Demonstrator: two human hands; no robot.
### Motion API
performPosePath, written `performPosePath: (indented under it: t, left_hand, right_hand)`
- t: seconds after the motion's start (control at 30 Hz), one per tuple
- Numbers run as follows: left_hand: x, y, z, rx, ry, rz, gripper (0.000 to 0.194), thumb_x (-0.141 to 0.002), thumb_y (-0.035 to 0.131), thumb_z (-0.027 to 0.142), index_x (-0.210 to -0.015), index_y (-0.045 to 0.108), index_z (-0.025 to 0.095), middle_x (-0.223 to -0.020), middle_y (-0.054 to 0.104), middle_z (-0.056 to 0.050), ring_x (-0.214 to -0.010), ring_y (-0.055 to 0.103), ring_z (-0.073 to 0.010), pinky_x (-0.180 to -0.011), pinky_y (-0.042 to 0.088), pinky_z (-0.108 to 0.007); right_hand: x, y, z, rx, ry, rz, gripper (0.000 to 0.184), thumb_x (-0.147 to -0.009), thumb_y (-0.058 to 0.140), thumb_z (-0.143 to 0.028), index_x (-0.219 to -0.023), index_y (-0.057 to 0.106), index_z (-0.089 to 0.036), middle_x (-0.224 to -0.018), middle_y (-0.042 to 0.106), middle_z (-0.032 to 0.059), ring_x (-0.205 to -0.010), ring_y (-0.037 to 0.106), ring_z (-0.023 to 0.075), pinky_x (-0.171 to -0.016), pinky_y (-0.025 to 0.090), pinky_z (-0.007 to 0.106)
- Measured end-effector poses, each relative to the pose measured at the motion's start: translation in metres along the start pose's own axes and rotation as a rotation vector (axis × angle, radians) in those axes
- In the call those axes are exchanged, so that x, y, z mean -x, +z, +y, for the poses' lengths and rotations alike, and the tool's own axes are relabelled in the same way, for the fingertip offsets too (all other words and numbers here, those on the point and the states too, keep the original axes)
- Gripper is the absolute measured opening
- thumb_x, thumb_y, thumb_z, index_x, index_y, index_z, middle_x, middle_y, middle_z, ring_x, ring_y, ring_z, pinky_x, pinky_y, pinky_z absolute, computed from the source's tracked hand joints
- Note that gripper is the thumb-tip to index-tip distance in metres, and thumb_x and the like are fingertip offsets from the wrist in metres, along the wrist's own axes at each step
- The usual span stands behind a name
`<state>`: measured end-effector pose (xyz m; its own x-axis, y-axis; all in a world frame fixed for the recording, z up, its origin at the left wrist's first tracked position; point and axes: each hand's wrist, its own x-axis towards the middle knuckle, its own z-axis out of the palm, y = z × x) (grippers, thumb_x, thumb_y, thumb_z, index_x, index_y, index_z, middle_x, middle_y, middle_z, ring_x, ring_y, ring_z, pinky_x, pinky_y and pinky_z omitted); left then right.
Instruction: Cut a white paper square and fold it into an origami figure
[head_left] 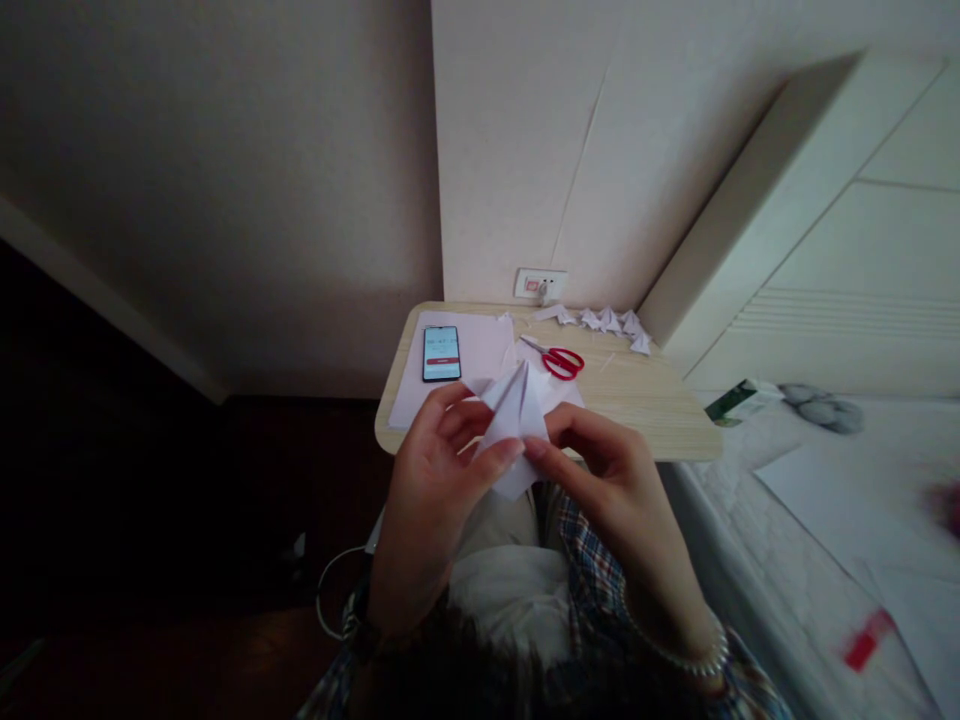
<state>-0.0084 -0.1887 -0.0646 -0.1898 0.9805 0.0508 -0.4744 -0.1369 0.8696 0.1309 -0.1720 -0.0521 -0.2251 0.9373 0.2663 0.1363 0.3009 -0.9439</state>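
A piece of folded white paper (517, 415) with pointed flaps is held up between both hands, above my lap and near the front edge of the small table. My left hand (442, 465) pinches its left side, with the thumb pressed on the front face. On the other side, the thumb and fingers of my right hand (600, 465) grip the paper close to its middle. Just beyond the paper, red-handled scissors (562, 362) lie on the table, blades pointing left. Several small folded paper pieces (607, 322) sit in a row at the back right.
A phone (441, 353) with its screen lit rests on white paper sheets (409, 395) on the wooden table (667, 415). A wall socket (540, 284) is behind it. To the right, a bed (735, 500) bears a box (742, 402), loose sheets and a red item (868, 640).
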Motion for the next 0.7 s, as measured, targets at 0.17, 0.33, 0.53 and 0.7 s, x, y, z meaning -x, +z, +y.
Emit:
performPosePath:
  t: [0.17, 0.33, 0.53, 0.7]
  left_hand:
    - [0.0001, -0.0002, 0.0009, 0.012, 0.008, -0.011, 0.043, -0.063, 0.083, 0.006, -0.098, 0.067, 0.024, -0.087, 0.075, 0.004, -0.086, 0.071, -0.012, -0.071, 0.055, -0.017]
    - [0.0021, -0.003, 0.001, -0.025, 0.02, -0.009, 0.034, -0.067, 0.082, 0.005, -0.093, 0.07, 0.025, -0.09, 0.075, 0.005, -0.088, 0.07, -0.0097, -0.075, 0.054, -0.015]
    - [0.0039, -0.0066, -0.0007, -0.049, 0.035, -0.013, 0.028, -0.067, 0.083, 0.007, -0.086, 0.073, 0.025, -0.085, 0.075, 0.005, -0.083, 0.07, -0.0088, -0.073, 0.054, -0.015]
    - [0.001, -0.0069, -0.0036, -0.051, 0.044, 0.007, 0.025, -0.067, 0.083, 0.008, -0.083, 0.074, 0.025, -0.085, 0.075, 0.005, -0.083, 0.07, -0.0087, -0.073, 0.053, -0.015]
  right_hand:
    - [-0.0003, 0.0001, -0.0005, -0.034, -0.001, 0.029, 0.019, -0.083, 0.069, -0.026, -0.067, 0.061, -0.019, -0.063, 0.056, -0.0049, -0.062, 0.049, 0.0099, -0.058, 0.038, 0.024]
    - [0.001, -0.0002, -0.0006, -0.038, -0.007, 0.031, 0.018, -0.083, 0.07, -0.026, -0.067, 0.062, -0.019, -0.064, 0.058, -0.0049, -0.062, 0.049, 0.0097, -0.057, 0.037, 0.024]
    - [0.0015, 0.0001, 0.0002, -0.019, -0.005, 0.01, 0.017, -0.082, 0.071, -0.026, -0.069, 0.063, -0.019, -0.065, 0.059, -0.0045, -0.063, 0.05, 0.0103, -0.059, 0.038, 0.023]
    - [0.0013, -0.0007, 0.0013, -0.002, -0.002, -0.037, 0.016, -0.085, 0.068, -0.027, -0.071, 0.064, -0.019, -0.067, 0.062, -0.0037, -0.066, 0.053, 0.0111, -0.062, 0.04, 0.023]
